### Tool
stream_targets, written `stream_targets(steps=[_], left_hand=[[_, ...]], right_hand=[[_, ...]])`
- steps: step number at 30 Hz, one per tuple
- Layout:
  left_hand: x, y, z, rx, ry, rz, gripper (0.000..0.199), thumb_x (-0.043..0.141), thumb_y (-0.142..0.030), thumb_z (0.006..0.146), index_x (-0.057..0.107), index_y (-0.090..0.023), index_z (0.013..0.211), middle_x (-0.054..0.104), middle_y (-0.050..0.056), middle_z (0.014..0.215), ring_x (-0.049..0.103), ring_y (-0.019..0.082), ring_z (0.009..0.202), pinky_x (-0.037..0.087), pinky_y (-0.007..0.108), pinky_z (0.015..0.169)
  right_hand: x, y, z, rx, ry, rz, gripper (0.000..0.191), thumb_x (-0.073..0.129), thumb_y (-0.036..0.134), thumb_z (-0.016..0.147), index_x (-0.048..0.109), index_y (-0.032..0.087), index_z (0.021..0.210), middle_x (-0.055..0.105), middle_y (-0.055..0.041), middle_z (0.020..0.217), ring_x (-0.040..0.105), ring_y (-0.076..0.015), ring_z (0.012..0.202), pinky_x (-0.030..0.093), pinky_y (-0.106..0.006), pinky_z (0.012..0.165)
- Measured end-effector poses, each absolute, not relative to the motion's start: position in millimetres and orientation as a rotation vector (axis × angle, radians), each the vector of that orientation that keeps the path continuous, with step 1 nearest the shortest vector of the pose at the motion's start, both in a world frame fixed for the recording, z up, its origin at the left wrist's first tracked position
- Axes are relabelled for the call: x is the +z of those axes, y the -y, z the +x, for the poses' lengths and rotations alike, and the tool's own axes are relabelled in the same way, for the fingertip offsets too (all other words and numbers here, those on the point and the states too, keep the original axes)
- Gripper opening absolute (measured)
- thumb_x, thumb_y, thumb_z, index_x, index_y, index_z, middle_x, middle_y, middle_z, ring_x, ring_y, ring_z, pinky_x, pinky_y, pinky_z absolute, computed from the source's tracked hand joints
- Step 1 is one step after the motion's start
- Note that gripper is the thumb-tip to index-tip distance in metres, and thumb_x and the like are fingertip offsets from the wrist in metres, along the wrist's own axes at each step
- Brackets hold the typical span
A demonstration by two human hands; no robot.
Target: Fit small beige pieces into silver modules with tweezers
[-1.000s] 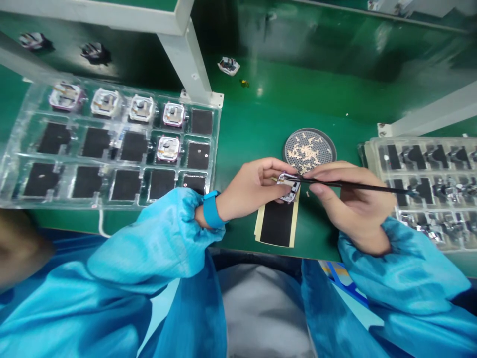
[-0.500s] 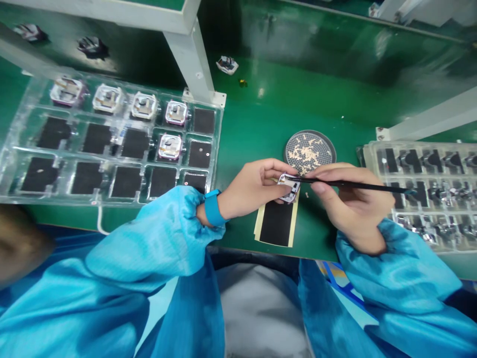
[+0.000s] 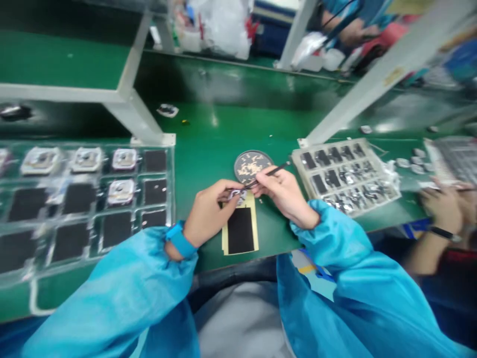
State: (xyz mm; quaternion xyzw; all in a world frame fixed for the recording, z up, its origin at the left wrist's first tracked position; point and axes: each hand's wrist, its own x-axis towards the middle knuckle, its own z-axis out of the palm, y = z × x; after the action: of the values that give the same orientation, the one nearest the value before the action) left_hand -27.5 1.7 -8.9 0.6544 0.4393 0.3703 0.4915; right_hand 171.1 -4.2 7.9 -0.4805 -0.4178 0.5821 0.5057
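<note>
My left hand (image 3: 210,211) pinches a small white square device part (image 3: 237,196) between thumb and fingers. Black tweezers (image 3: 275,170) are gripped in my right hand (image 3: 280,191), their tips at the upper edge of the part. Beneath the part lies a black sheet (image 3: 240,231) with a pale yellow border. Just behind the hands stands a round grey dish (image 3: 239,171) holding many small beige pieces. The fine details of the part are blurred.
At the left, a clear tray (image 3: 172,199) holds several white square parts and black pads. Another tray (image 3: 367,212) with dark and shiny pieces stands right. White posts (image 3: 136,117) rise behind. Another person's hands (image 3: 443,206) are at the far right.
The view has swung right and up, bringing the neighbour's hands and the far side of the bench into sight. Both hands keep their hold, the tweezers now angled more upward to the right.
</note>
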Motion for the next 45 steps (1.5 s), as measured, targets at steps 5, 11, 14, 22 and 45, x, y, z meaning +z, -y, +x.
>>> stream_targets(steps=[5, 11, 14, 22, 45], left_hand=[[-13.2, -10.6, -28.2, 0.903, -1.041, 1.403, 0.031, 0.076, -0.023, 0.082, 0.065, -0.021, 0.111, 0.074, 0.005, 0.106, 0.074, 0.02, 0.097, 0.061, 0.03, 0.083], [-4.1, -14.6, -31.7, 0.846, -1.02, 1.291, 0.043, 0.081, -0.027, 0.076, 0.071, -0.017, 0.116, 0.073, 0.004, 0.096, 0.07, 0.016, 0.085, 0.059, 0.03, 0.082], [-0.5, -14.4, -32.0, 0.79, -0.994, 1.207, 0.04, 0.084, -0.038, 0.075, 0.073, -0.015, 0.105, 0.076, 0.006, 0.094, 0.071, 0.017, 0.08, 0.061, 0.031, 0.078], [-1.6, -12.8, -31.9, 0.755, -0.963, 1.132, 0.05, 0.082, -0.05, 0.078, 0.063, -0.013, 0.106, 0.075, 0.008, 0.087, 0.075, 0.02, 0.069, 0.048, 0.02, 0.046], [-6.7, -16.4, -36.5, 0.838, -0.82, 1.28, 0.039, 0.067, -0.053, 0.091, 0.065, -0.014, 0.089, 0.066, 0.001, 0.07, 0.058, 0.009, 0.051, 0.048, 0.019, 0.045]], right_hand=[[41.6, 12.9, 203.0, 1.27, 1.058, -1.062, 0.039, 0.056, 0.06, 0.097, 0.057, 0.022, 0.084, 0.071, -0.0019, 0.081, 0.068, -0.0156, 0.068, 0.06, -0.032, 0.066], [69.0, 32.3, 336.4, -0.034, 1.402, -2.059, 0.035, 0.066, 0.054, 0.088, 0.072, 0.02, 0.086, 0.064, -0.0036, 0.069, 0.06, -0.0208, 0.068, 0.046, -0.033, 0.065], [58.6, 41.5, 385.6, -0.063, 1.374, -2.66, 0.04, 0.068, 0.058, 0.082, 0.075, 0.019, 0.083, 0.071, -0.0119, 0.078, 0.064, -0.0271, 0.075, 0.043, -0.036, 0.066], [42.6, 49.7, 407.5, 0.13, 1.3, -2.661, 0.04, 0.069, 0.059, 0.077, 0.069, 0.019, 0.077, 0.068, -0.0076, 0.07, 0.061, -0.023, 0.066, 0.041, -0.034, 0.063], [21.9, -10.7, 162.9, 1.031, 1.683, -1.318, 0.029, 0.082, 0.043, 0.079, 0.077, 0.016, 0.089, 0.074, -0.0026, 0.079, 0.065, -0.0183, 0.071, 0.051, -0.03, 0.065]])
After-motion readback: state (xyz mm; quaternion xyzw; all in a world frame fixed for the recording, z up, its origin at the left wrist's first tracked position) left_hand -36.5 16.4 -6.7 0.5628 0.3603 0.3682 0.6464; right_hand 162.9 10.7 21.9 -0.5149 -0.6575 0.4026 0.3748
